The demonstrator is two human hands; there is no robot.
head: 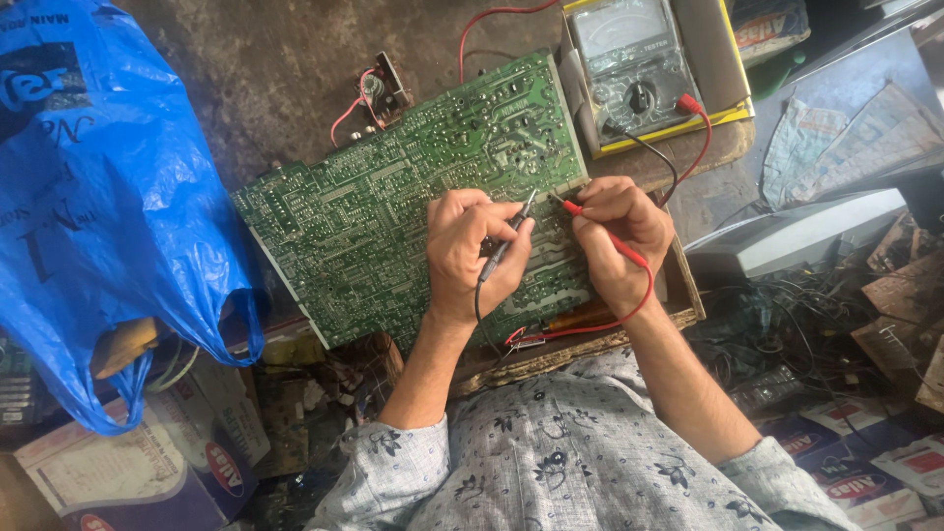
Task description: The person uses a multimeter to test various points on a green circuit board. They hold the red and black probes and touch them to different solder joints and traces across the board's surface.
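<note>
two probes meet the solder side of the green circuit board (393, 211), which lies tilted on the worktop (590, 344) in front of us. our left hand (472, 251) is closed around the black probe (506, 241), held like a pen, and our right hand (619, 241) pinches the red probe (600, 231); the tips sit close together near the board's right edge. we judge that steady, light pressure on single solder points matters, since the joints are crowded and a slip could bridge neighbours. leads run up to the analog multimeter (634, 64) in its yellow box beyond the board. a blue plastic bag (98, 197) hangs at left; the red lead (629, 295) loops under our right wrist and could snag.
</note>
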